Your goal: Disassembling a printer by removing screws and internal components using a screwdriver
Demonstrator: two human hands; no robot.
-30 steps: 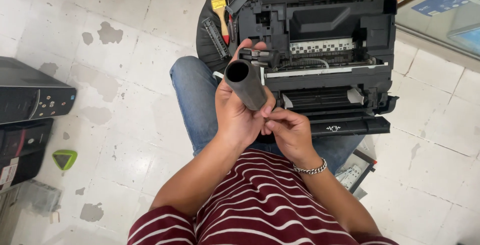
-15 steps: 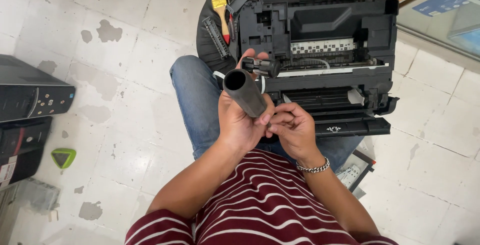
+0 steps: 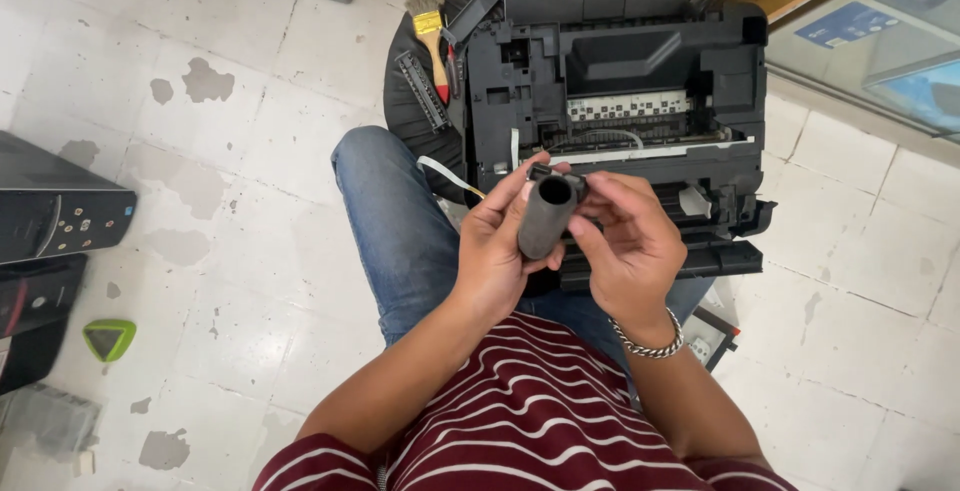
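Tiled floor [image 3: 250, 201], both hands' fingers [image 3: 590, 241] clasping grey tube [image 3: 545, 219], its lower end seemingly hidden.

Bright, even light; sharp, soft shadows

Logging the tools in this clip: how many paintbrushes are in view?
1. A yellow-handled paintbrush lies on the black round seat left of the opened printer, beyond the left hand. Others may be hidden behind the printer.
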